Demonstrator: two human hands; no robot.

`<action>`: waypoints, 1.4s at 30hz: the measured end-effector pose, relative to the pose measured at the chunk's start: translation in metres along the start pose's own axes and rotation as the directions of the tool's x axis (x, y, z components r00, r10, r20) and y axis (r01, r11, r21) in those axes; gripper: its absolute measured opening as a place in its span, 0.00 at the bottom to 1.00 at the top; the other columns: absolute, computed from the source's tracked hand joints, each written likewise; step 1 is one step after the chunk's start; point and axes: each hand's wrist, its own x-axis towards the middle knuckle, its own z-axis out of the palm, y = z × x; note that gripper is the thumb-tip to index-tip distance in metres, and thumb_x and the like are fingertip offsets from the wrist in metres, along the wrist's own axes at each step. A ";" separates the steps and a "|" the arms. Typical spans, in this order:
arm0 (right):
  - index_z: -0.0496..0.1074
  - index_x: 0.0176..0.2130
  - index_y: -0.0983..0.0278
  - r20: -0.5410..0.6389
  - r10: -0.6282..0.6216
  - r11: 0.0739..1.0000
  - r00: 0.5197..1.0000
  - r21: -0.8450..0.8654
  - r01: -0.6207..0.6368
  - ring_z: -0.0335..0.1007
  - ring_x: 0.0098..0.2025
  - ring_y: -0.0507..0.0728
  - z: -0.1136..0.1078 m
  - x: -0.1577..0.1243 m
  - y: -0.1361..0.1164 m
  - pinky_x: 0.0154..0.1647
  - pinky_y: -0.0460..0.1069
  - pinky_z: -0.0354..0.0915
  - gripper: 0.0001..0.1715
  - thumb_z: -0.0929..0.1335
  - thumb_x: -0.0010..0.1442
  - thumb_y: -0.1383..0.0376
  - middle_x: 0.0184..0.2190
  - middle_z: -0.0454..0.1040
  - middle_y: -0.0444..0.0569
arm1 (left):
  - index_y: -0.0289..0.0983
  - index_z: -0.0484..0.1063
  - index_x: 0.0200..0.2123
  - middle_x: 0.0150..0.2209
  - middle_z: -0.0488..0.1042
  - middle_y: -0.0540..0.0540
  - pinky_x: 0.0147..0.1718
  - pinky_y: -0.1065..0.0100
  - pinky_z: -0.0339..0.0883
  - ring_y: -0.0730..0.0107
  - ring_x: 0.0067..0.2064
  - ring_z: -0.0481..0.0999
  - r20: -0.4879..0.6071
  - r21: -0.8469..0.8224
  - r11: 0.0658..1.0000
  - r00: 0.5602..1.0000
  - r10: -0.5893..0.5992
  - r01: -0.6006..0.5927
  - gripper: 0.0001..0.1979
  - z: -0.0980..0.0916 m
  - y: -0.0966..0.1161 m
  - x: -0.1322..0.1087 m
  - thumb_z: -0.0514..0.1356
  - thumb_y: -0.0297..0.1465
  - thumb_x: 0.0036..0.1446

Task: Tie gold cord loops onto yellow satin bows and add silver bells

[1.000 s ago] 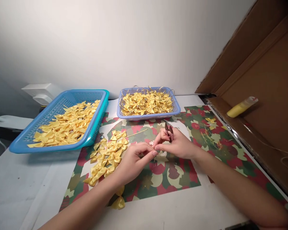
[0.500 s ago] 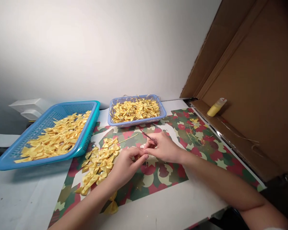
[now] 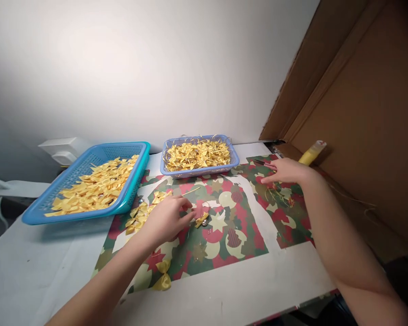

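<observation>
My left hand (image 3: 172, 217) is over the middle of the patterned mat, thumb and forefinger pinched together. At their tips is a small yellow ribbon bow (image 3: 201, 219) with a round silvery bell (image 3: 204, 222). Off to the right, my right hand (image 3: 285, 171) is low over the mat with a slim dark tool (image 3: 265, 164) in its fingers, pointing left. I cannot make out the tool's exact kind. Loose yellow bows (image 3: 139, 217) lie in a pile left of my left hand, which partly hides them. A single bow (image 3: 163, 276) lies near the mat's front edge.
A blue basket (image 3: 37, 215) of yellow bows stands at left, and a smaller one (image 3: 204, 171) holding bows with gold ties stands at the back. Thread scraps (image 3: 280, 197) lie below my right hand. A yellow bottle (image 3: 313, 152) rests against the cardboard wall (image 3: 360, 113) at right.
My right hand has left my left hand and moved right and away from me with the dark tool. The bow with the bell now shows beside my left fingertips. The view has shifted slightly.
</observation>
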 end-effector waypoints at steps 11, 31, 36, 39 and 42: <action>0.71 0.38 0.66 0.031 -0.228 0.972 0.973 -0.056 0.230 0.72 0.45 0.66 0.071 -0.006 -0.104 0.39 0.54 0.64 0.14 0.64 0.64 0.58 0.41 0.76 0.59 | 0.39 0.76 0.31 0.34 0.77 0.45 0.32 0.64 0.63 0.58 0.37 0.75 0.181 -0.125 0.992 0.983 0.036 -0.013 0.16 0.001 0.013 -0.008 0.59 0.45 0.54; 0.70 0.32 0.63 -0.204 -0.509 0.476 0.836 0.743 0.471 0.70 0.35 0.53 0.067 -0.044 -0.136 0.35 0.47 0.65 0.09 0.64 0.60 0.74 0.31 0.75 0.44 | 0.39 0.61 0.30 0.32 0.68 0.50 0.28 0.69 0.65 0.70 0.31 0.69 -0.098 -0.843 0.537 0.986 -0.134 -0.010 0.05 0.029 0.019 -0.010 0.57 0.30 0.54; 0.69 0.33 0.63 -0.282 -0.711 0.356 0.644 0.645 0.676 0.69 0.35 0.53 0.061 -0.041 -0.125 0.36 0.48 0.65 0.18 0.58 0.58 0.81 0.31 0.74 0.46 | 0.38 0.64 0.35 0.30 0.67 0.52 0.23 0.74 0.63 0.75 0.28 0.66 0.226 -0.945 0.232 0.973 -0.050 0.232 0.06 0.022 0.017 -0.005 0.59 0.29 0.54; 0.68 0.33 0.63 -0.287 -0.743 0.361 0.605 0.590 0.723 0.67 0.34 0.53 0.061 -0.042 -0.123 0.35 0.47 0.64 0.15 0.60 0.59 0.80 0.30 0.73 0.45 | 0.36 0.68 0.34 0.30 0.67 0.52 0.26 0.75 0.63 0.77 0.29 0.66 0.239 -0.945 0.245 0.969 0.067 0.216 0.08 0.023 0.017 -0.006 0.64 0.29 0.53; 0.67 0.35 0.63 -0.354 -0.744 0.316 0.567 0.561 0.765 0.69 0.40 0.54 0.060 -0.044 -0.125 0.40 0.47 0.66 0.13 0.61 0.61 0.79 0.36 0.74 0.48 | 0.35 0.69 0.34 0.30 0.67 0.52 0.26 0.76 0.63 0.79 0.28 0.65 0.235 -0.951 0.225 0.969 0.075 0.214 0.08 0.027 0.017 -0.008 0.66 0.30 0.53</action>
